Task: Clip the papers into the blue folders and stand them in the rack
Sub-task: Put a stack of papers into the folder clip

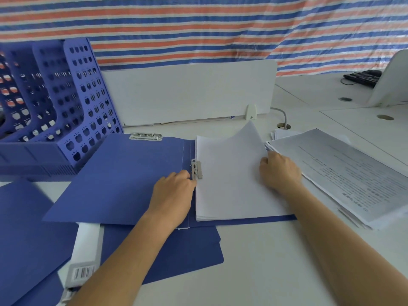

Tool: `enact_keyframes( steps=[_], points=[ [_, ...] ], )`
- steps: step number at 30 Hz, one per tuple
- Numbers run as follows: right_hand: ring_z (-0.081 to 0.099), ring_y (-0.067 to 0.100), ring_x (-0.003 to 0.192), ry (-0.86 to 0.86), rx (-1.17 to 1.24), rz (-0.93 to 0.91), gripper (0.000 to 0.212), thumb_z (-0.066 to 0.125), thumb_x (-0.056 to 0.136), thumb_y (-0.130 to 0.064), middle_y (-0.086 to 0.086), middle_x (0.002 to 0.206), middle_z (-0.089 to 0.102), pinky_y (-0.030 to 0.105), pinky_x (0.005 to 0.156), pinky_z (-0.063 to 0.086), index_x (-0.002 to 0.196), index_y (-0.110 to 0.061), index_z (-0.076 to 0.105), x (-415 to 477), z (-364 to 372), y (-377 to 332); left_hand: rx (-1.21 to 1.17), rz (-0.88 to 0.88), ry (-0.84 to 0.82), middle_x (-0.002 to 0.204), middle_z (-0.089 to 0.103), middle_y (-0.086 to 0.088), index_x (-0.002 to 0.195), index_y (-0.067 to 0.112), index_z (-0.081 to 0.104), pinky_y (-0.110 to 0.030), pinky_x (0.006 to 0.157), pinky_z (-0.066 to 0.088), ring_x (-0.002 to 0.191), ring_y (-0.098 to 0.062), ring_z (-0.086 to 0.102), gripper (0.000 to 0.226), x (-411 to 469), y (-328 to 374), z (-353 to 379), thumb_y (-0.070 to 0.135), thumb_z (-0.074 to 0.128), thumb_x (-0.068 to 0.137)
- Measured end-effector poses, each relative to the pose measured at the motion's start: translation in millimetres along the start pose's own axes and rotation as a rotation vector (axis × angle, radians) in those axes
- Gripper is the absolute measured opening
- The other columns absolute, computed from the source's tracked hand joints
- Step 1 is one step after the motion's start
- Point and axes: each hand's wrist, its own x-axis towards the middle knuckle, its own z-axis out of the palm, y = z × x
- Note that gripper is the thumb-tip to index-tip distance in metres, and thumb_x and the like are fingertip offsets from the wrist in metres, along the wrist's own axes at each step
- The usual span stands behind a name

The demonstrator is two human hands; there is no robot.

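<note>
One blue card folder (123,173), steel clip (197,170), white papers (229,186)

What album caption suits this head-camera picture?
Left hand at the clip of an open blue folder, right hand gripping the paper stack, rack behind.

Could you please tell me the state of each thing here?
blue folder: open, lying flat.
papers: on its right half, far corner lifted.
side clip: touched by left hand.
right hand: grips papers' edge.
rack: upright, no folder visible.
printed stack: loose on desk.
</note>
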Motion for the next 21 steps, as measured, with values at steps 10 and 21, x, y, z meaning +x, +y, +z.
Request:
enact_keyframes(
  steps=[10, 21],
  points=[
    [0.048, 0.028, 0.077, 0.054, 0.012, -0.013, 0.022, 0.031, 0.099, -0.022, 0.003, 0.076, 0.046, 0.032, 0.067, 0.034, 0.089, -0.012, 0.048, 3.3, 5.1, 0.6, -0.174, -0.063, 0.005, 0.120, 0.067, 0.004, 0.128, 0.030, 0.059, -0.034, 0.081, 0.052, 0.107, -0.023, 0.060, 0.063, 0.8, -9.0, 0.8, -0.009, 0.041, 0.082],
    [0.057, 0.039, 0.102, 0.158, 0.138, -0.031, 0.041, 0.035, 0.101, -0.034, 0.018, 0.116, 0.060, 0.039, 0.074, 0.039, 0.122, -0.003, 0.052, 3.7, 9.1, 3.6, -0.207, -0.035, 0.039, 0.137, 0.055, 0.001, 0.140, 0.017, 0.046, -0.032, 0.098, 0.041, 0.128, -0.021, 0.045, 0.057, 9.2, -4.9, 10.3, -0.006, 0.039, 0.089]
  ],
)
